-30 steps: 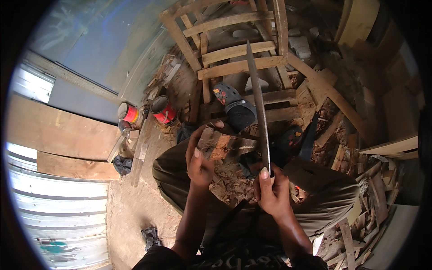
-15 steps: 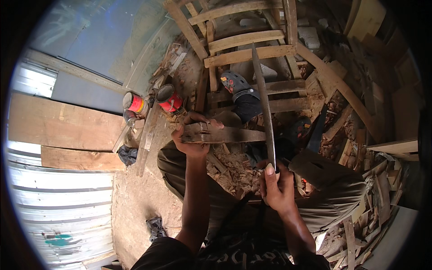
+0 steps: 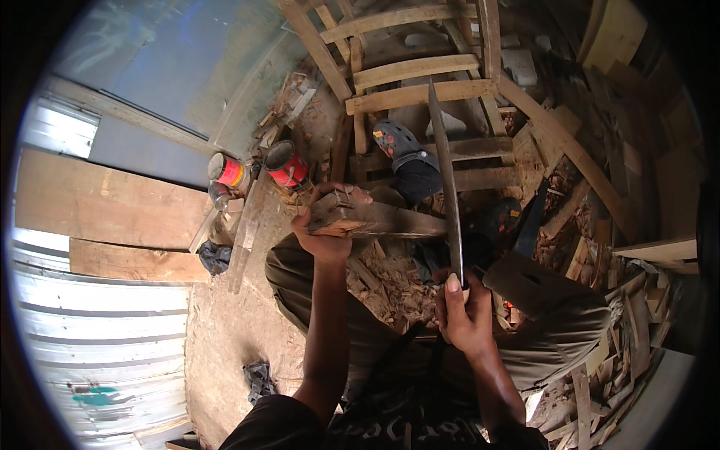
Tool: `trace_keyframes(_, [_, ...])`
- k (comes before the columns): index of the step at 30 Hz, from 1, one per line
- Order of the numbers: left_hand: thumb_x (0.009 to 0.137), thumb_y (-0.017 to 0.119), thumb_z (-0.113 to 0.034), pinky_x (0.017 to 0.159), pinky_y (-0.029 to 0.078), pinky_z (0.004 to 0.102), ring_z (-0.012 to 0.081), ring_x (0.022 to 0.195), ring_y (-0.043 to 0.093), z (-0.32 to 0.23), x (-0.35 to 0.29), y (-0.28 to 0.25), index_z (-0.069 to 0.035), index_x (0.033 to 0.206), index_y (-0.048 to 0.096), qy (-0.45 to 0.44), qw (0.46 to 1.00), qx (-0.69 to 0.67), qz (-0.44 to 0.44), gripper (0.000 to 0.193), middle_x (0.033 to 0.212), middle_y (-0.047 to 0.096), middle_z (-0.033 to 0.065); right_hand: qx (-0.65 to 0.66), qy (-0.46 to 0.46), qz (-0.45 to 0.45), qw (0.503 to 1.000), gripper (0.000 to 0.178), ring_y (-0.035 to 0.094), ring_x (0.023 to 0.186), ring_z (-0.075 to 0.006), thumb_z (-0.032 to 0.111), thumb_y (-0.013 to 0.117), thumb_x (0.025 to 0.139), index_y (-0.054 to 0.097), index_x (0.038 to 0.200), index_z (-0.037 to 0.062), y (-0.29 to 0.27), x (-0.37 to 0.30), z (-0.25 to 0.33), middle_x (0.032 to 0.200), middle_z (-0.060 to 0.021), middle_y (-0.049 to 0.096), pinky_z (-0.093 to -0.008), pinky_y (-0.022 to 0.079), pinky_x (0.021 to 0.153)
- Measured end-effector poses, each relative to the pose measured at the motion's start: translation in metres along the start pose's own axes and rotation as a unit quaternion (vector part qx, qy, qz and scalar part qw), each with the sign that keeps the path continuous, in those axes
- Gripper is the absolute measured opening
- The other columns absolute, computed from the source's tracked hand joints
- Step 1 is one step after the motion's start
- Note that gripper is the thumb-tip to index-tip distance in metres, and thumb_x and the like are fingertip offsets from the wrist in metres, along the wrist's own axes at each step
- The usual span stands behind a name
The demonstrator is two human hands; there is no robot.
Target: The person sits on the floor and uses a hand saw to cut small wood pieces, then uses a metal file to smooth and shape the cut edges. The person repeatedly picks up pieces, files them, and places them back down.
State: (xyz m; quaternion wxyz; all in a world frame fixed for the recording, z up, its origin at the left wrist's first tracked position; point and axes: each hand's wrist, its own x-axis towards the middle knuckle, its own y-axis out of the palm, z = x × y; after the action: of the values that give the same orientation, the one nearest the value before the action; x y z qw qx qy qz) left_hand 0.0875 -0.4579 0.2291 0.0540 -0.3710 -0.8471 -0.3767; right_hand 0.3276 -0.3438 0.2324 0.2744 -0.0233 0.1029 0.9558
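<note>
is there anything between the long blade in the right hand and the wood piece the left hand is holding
Nothing visible does. The left hand grips the wood piece at its left end, and the long blade held by the right hand stands upright at the piece's right end, crossing it there. Whether they touch cannot be told.

L hand, R hand: fingers clenched

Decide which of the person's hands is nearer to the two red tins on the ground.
Left. The left hand, gripping a wood block, is just right of the red tins; the right hand, holding the long blade, is farther off.
</note>
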Motion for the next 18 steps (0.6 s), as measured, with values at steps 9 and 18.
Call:
trace_keyframes(9, [0.093, 0.054, -0.063, 0.108, 0.038, 0.0396, 0.0231, 0.126, 0.049, 0.016, -0.022, 0.055, 0.007, 0.146, 0.033, -0.004, 0.972, 0.231, -0.046, 0.090, 0.136, 0.048, 0.0148, -0.076, -0.050, 0.005, 0.996, 0.035, 0.057, 0.054, -0.0124, 0.031, 0.057, 0.101, 0.059, 0.106, -0.0034, 0.005, 0.000, 0.032, 0.060, -0.0049, 0.057, -0.0289, 0.044, 0.052])
trace_keyframes(18, [0.067, 0.089, -0.049, 0.105, 0.040, 0.0364, 0.0229, 0.122, 0.052, 0.022, -0.023, 0.074, 0.007, 0.136, 0.051, 0.060, 0.914, 0.395, 0.069, 0.096, 0.129, 0.053, 0.0132, -0.139, -0.029, 0.032, 0.989, 0.037, 0.067, 0.061, -0.0193, 0.032, 0.063, 0.098, 0.060, 0.106, -0.0045, -0.004, -0.002, 0.087, 0.065, -0.0121, 0.064, -0.0335, 0.051, 0.058])
